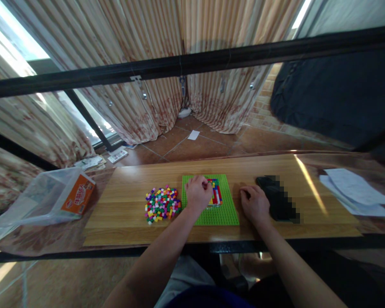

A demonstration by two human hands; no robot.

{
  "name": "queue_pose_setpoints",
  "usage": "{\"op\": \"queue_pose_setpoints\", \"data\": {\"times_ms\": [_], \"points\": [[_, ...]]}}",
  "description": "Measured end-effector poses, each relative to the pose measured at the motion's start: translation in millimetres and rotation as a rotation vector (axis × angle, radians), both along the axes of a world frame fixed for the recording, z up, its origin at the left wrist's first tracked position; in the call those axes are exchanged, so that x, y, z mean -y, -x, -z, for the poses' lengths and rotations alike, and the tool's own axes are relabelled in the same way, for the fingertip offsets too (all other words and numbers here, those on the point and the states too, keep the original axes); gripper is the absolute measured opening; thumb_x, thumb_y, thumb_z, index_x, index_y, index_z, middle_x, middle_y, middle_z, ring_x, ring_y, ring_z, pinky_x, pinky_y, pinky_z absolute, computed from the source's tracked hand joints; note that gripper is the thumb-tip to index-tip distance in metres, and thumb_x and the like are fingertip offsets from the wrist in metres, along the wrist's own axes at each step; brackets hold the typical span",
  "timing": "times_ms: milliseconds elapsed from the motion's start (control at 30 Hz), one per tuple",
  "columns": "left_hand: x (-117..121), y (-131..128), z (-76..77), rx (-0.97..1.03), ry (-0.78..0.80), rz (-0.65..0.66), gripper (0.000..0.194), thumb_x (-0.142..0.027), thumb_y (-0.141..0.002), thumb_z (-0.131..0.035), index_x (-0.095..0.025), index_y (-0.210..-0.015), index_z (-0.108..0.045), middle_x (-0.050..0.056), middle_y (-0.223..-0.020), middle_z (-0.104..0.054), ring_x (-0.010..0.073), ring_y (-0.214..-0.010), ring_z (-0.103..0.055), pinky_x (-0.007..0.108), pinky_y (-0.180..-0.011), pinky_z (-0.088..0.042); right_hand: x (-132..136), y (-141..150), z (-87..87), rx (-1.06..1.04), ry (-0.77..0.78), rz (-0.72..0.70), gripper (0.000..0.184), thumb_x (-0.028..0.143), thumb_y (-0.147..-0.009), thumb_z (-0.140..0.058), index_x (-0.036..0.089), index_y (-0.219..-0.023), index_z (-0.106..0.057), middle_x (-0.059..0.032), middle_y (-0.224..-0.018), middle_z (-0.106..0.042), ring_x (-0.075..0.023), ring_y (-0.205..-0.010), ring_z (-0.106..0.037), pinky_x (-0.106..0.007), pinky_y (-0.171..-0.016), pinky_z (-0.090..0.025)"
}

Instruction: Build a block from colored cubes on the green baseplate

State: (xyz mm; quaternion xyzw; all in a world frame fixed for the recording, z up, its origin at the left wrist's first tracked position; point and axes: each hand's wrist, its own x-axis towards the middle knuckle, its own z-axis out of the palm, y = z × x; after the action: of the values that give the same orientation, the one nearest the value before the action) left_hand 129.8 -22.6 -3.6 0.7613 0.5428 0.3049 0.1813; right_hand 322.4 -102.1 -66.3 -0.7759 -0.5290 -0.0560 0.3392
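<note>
My left hand (199, 193) is over the green studded baseplate (227, 214), its fingers curled together at the left side of a block of coloured bricks (216, 192). Whatever its fingertips hold, if anything, is hidden from me. Red, white, blue, yellow and green show among the bricks built on the plate. Just right of the baseplate, my right hand (256, 204) rests on the wooden board with its fingers curled in and no object showing in them. Left of the plate lies a loose pile of small coloured bricks (162, 204).
A dark flat object (272, 196), partly pixelated, lies beside my right hand on the wooden board (115, 214). At the far left stands a clear plastic box (45, 192) with an orange label. White papers (359, 188) lie at the right. A dark rail (160, 67) crosses beyond the table.
</note>
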Motion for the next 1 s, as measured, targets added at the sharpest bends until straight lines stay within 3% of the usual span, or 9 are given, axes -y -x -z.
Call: {"op": "queue_pose_setpoints", "data": {"times_ms": [800, 1000], "points": [[3.2, 2.6, 2.2, -0.074, -0.082, 0.049, 0.01, -0.023, -0.085, -0.056, -0.02, -0.075, -0.055, 0.002, -0.083, -0.061, 0.019, -0.086, -0.055, 0.032, -0.077, -0.037, -0.7, -0.9, 0.3, 0.013, -0.004, -0.002, 0.022, 0.029, -0.085, -0.049, 0.019, -0.082, -0.069, -0.0069, -0.086, -0.064, -0.02, -0.082, -0.055, -0.031, -0.071, -0.041], [14.5, 8.2, 1.6, -0.031, -0.184, 0.062, 0.006, -0.025, -0.086, -0.058, -0.021, -0.09, -0.061, 0.005, -0.112, -0.064, 0.0214, -0.108, -0.054, 0.04, -0.096, -0.035, -0.5, -0.6, 0.5, 0.017, 0.001, -0.003, 0.022, 0.029, -0.085, -0.049, 0.019, -0.083, -0.069, -0.0069, -0.086, -0.064, -0.0202, -0.083, -0.056, -0.031, -0.072, -0.042]]}}
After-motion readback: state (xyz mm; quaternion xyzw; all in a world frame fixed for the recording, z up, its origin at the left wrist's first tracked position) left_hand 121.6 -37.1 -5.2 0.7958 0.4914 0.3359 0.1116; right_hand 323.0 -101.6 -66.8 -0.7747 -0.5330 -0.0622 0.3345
